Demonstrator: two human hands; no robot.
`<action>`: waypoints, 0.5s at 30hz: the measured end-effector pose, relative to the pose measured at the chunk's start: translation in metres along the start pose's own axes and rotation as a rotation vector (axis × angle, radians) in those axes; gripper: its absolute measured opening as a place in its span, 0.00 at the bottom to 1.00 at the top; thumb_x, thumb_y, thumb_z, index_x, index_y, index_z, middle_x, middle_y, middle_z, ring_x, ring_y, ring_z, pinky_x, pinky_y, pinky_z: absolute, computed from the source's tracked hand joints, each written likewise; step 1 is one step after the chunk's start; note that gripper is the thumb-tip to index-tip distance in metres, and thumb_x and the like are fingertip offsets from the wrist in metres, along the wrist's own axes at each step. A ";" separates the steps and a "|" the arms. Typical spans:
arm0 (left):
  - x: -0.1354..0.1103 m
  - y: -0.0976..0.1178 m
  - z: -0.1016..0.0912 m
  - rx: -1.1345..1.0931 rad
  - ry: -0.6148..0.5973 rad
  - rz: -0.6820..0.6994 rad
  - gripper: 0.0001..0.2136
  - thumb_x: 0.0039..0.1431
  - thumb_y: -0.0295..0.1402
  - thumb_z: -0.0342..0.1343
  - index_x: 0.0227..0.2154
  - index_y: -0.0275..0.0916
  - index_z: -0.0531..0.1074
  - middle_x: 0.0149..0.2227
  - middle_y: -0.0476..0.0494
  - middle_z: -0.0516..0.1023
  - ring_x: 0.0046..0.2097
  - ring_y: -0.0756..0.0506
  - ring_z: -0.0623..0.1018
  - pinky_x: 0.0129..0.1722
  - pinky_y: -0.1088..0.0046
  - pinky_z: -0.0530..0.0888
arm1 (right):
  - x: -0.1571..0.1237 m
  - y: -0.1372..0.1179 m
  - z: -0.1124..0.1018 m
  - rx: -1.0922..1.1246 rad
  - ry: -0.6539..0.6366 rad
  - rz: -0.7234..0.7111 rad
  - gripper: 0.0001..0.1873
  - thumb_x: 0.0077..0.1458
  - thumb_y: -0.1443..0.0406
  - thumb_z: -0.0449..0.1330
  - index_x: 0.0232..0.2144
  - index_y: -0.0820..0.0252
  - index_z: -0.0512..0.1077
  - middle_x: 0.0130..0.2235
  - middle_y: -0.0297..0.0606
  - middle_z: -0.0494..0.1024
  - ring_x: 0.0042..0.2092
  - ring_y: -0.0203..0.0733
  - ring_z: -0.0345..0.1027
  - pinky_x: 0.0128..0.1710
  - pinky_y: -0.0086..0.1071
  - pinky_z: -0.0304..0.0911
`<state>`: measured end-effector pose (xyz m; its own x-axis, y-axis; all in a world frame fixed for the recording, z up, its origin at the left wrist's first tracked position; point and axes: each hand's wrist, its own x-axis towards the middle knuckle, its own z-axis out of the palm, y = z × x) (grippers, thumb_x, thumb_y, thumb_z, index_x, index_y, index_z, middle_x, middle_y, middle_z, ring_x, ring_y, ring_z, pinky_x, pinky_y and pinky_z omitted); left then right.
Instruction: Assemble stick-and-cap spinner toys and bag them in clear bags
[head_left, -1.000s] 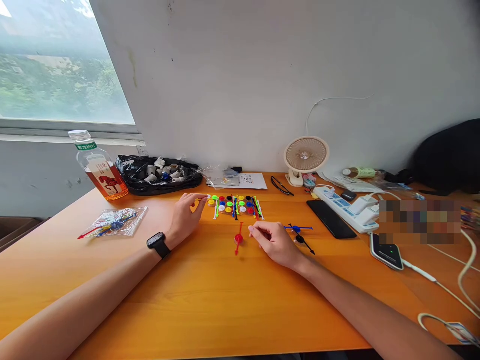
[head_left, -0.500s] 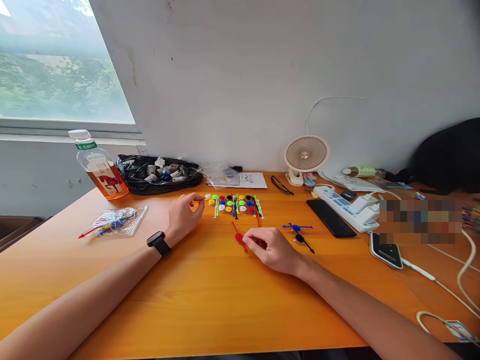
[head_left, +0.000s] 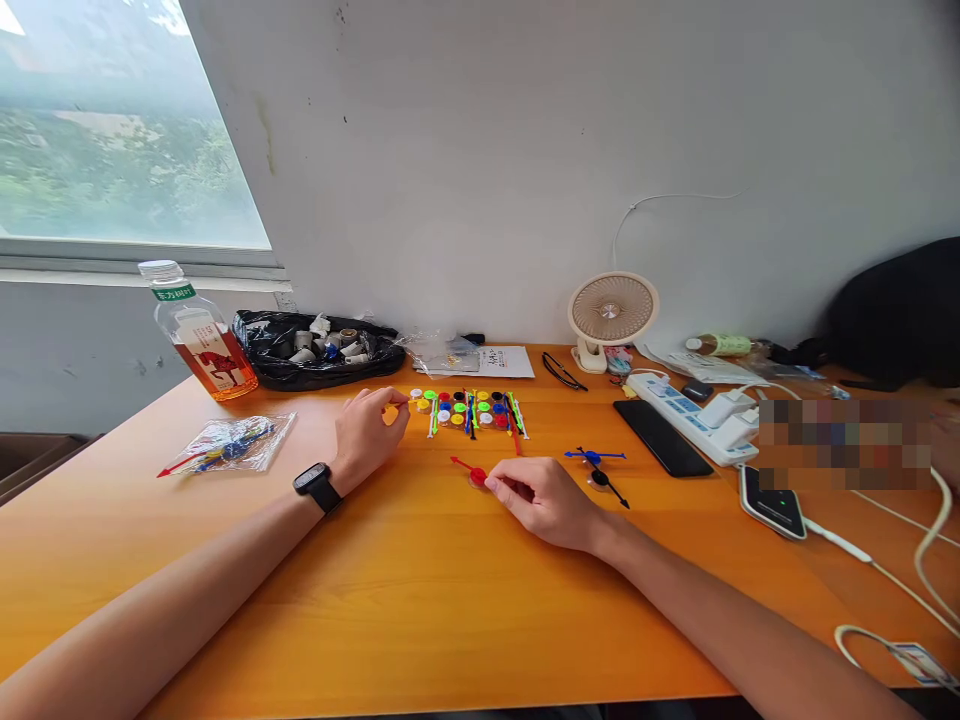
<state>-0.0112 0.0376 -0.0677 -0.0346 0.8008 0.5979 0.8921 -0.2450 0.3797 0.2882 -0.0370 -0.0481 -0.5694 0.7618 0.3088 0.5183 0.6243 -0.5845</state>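
My right hand (head_left: 544, 497) rests on the orange table (head_left: 420, 600), fingers curled and pinched on a red disc-and-stick piece (head_left: 471, 471) whose stick points up-left. My left hand (head_left: 369, 432), a black watch on its wrist, lies at the left end of a cluster of coloured discs and sticks (head_left: 469, 411), thumb and forefinger pinched on a small piece there that I cannot make out clearly. A blue disc-and-stick piece (head_left: 595, 457) and a black one (head_left: 607, 484) lie just right of my right hand.
A tea bottle (head_left: 196, 335), a black bag of small parts (head_left: 315, 350) and a clear packet of sticks (head_left: 229, 443) sit at left. At right are a small fan (head_left: 611, 312), glasses (head_left: 562, 372), a dark phone (head_left: 662, 436), a power strip (head_left: 694, 416), a charging device (head_left: 774, 502) and cables.
My right hand closed onto the red piece and turned it, so its stick swung from pointing down to up-left. My left fingers curled from stretched out into a pinch.
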 end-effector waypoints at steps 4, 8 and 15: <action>0.001 -0.001 -0.003 0.070 -0.008 0.043 0.05 0.63 0.34 0.58 0.35 0.44 0.79 0.36 0.49 0.85 0.40 0.41 0.80 0.40 0.65 0.68 | 0.002 -0.001 0.000 -0.001 0.033 -0.045 0.13 0.72 0.61 0.56 0.37 0.57 0.78 0.33 0.35 0.79 0.32 0.38 0.68 0.35 0.33 0.61; 0.002 -0.004 -0.001 0.106 -0.024 0.081 0.11 0.63 0.33 0.56 0.43 0.44 0.81 0.38 0.47 0.85 0.42 0.40 0.80 0.41 0.64 0.68 | 0.002 -0.002 -0.003 -0.043 0.059 -0.146 0.09 0.70 0.64 0.58 0.47 0.56 0.78 0.47 0.42 0.81 0.48 0.45 0.73 0.52 0.40 0.67; 0.001 -0.006 -0.003 0.155 -0.101 0.106 0.14 0.66 0.32 0.51 0.40 0.42 0.83 0.38 0.45 0.85 0.42 0.39 0.81 0.40 0.63 0.69 | 0.000 -0.003 -0.001 -0.187 -0.073 -0.228 0.12 0.70 0.64 0.60 0.53 0.55 0.78 0.57 0.42 0.80 0.58 0.49 0.69 0.60 0.45 0.63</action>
<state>-0.0180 0.0380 -0.0676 0.1020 0.8276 0.5520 0.9471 -0.2505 0.2005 0.2870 -0.0384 -0.0461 -0.7256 0.5881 0.3574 0.4766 0.8041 -0.3554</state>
